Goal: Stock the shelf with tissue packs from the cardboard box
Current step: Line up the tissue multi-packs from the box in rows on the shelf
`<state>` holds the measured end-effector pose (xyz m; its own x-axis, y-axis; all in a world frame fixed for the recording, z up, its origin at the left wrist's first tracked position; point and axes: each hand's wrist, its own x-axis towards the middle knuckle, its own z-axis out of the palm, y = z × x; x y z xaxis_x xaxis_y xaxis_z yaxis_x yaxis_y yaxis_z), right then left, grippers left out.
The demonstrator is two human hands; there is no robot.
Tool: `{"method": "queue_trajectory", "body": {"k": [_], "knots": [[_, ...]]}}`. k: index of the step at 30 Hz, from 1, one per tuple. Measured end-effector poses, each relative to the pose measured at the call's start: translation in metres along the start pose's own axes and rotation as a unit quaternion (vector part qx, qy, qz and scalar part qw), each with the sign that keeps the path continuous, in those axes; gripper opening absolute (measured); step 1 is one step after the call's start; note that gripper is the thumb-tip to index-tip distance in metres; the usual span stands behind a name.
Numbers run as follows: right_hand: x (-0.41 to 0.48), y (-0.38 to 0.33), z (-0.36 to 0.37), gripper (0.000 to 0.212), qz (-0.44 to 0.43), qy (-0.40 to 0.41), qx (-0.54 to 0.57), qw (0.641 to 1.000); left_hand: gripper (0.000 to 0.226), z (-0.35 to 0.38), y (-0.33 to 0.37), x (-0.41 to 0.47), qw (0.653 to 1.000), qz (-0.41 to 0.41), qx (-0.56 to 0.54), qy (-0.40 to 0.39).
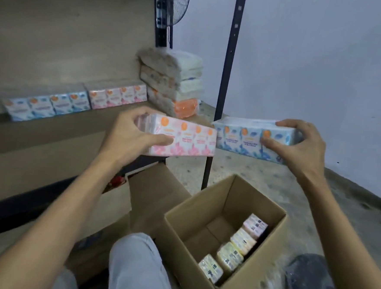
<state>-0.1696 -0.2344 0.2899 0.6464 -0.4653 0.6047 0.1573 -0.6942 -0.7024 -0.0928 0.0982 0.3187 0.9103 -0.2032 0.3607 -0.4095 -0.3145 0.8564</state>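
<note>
Our knee [136, 260] sits lowest, beside the open box [203, 201], where a few packs [233, 253] lie along one side. Our left hand [127, 133] grips a pink pack [192, 142] and our right hand [297, 147] grips a blue pack [241, 139], both in the air between box and shelf [50, 134]. We judge this the carry step; next, each pack needs setting by its matching colour in the row [75, 101]. Speckled floor [262, 169], pale wall [326, 63], a fan [179, 6] behind the rack.
</note>
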Motion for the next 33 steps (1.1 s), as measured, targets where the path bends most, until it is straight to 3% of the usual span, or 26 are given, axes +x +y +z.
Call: {"method": "queue_trajectory", "body": {"k": [9, 16, 19, 28, 33], "knots": [[0.030, -0.045, 0.084, 0.046, -0.018, -0.110, 0.164, 0.980, 0.058, -0.124, -0.029, -0.016, 0.996, 0.029, 0.037, 0.077], [0.033, -0.068, 0.160, 0.047, -0.014, -0.232, 0.282, 0.931, 0.062, -0.194, -0.079, -0.046, 0.991, 0.052, 0.039, 0.117], [0.035, -0.067, 0.187, 0.040, -0.021, -0.275, 0.297, 0.914, 0.058, -0.216, -0.098, -0.056, 0.990, 0.060, 0.034, 0.124], [0.043, -0.072, 0.223, 0.082, 0.027, -0.384, 0.323, 0.865, 0.057, -0.249, -0.126, -0.058, 0.993, 0.038, 0.078, 0.084], [0.055, -0.070, 0.236, 0.061, 0.052, -0.437, 0.278, 0.854, 0.056, -0.262, -0.142, -0.055, 0.992, -0.018, 0.098, 0.074]]}}
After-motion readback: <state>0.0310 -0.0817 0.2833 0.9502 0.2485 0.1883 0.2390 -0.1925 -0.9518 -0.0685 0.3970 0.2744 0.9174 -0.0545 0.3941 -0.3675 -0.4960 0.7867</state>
